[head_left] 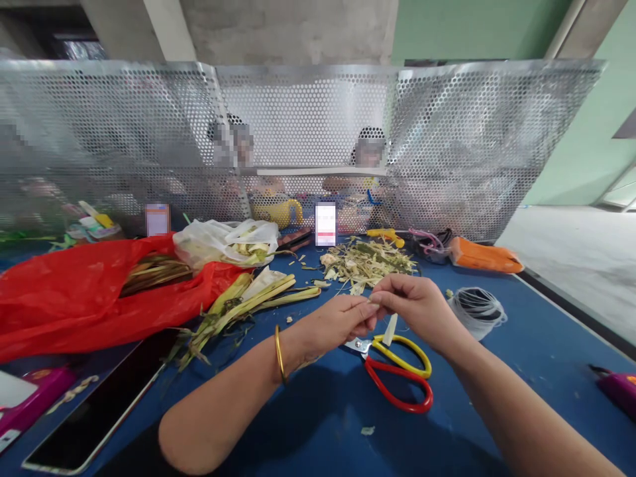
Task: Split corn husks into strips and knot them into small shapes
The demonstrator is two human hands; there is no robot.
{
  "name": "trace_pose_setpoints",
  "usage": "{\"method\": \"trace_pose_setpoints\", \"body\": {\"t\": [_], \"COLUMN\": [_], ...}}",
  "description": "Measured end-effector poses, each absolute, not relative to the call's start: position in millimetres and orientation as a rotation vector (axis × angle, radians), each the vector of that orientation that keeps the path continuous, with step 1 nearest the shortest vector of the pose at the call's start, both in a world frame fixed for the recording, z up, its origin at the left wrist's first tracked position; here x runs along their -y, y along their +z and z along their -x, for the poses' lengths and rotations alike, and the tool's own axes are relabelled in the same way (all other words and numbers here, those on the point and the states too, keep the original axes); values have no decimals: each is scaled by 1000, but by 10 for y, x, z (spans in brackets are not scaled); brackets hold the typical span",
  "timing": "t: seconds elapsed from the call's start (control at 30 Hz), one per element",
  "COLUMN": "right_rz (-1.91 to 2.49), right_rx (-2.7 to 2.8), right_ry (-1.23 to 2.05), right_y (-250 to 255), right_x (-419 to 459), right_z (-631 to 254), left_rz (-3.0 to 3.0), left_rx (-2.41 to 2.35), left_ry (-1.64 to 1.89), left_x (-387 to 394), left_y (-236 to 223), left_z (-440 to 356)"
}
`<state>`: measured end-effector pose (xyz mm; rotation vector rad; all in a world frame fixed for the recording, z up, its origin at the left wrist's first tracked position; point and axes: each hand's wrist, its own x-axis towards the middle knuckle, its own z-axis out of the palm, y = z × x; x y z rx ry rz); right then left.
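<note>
1. Left hand (342,322) and right hand (417,306) meet at fingertips, thumbs and fingers pinched together; what lies between them is too small to tell.
2. The left forearm rises from 7 o'clock, gold bangle (279,354) at the wrist; the right comes from 4 o'clock, wrist bent inward.
3. A pale strip (391,329) shows at 5 o'clock, just under the right hand's fingers, above the scissors (397,371); its upper end is hidden.
4. No brand or label is readable; the lit phone (326,224) at 11 o'clock has blurred text and a red band.
5. The blue table (318,424) carries scraps (370,262) at 12, an orange pouch (485,256) at 2, coiled line (477,311) at 3, stalks (248,299) and a red bag (59,285) at 9, a white bag (223,244) at 10 and a dark slab (104,404) at 8.
6. Beyond stands a perforated metal screen (308,106), two people behind it; the wall (613,86) at 2 is green, the floor (571,245) grey.
</note>
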<state>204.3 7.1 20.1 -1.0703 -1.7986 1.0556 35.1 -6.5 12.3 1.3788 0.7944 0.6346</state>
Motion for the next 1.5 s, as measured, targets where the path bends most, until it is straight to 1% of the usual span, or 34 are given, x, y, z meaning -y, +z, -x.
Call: {"method": "trace_pose_setpoints", "body": {"t": [0.2,0.37,0.47,0.53,0.57,0.67,0.7,0.73,0.77,0.9,0.97,1.03,1.17,1.3,1.5], "right_rz": [1243,1234,1215,1218,1230,1276,1284,1289,1283,1139,1031,893,640,556,422], "right_rx": [1598,1529,1476,1395,1353,1307,1334,1380,1436,1723,1862,1995,2155,2234,2320], "right_ry": [880,783,698,586,514,263,175,93,7,-311,-466,-622,-827,-849,-831], "right_y": [276,331,338,352,359,351,332,305,271,99,17,-50,-129,-142,-72], "right_x": [-156,-189,-188,-180,-171,-118,-93,-68,-42,51,83,101,115,165,302], "right_z": [-2208,-2317,-2341,-2357,-2361,-2326,-2295,-2255,-2209,-2018,-1950,-1906,-1865,-1824,-1724], "left_rz": [-1436,-1488,-1483,-1396,-1325,-1000,-883,-791,-715,-563,-538,-542,-526,-473,-378], "left_rx": [-794,-784,-855,-981,-1078,-1371,-1389,-1342,-1257,-857,-670,-602,-706,-741,-638], "left_ry": [515,574,675,818,952,1537,1666,1662,1573,1038,959,994,1077,1136,1195], "left_x": [-104,-250,-340,-405,-431,-430,-391,-332,-257,57,123,114,5,-84,-187], "left_y": [120,120,110,93,83,54,46,39,33,21,23,26,57,140,253], "left_z": [-141,38,136,177,180,77,5,-82,-177,-505,-572,-566,-458,-356,-182]}}
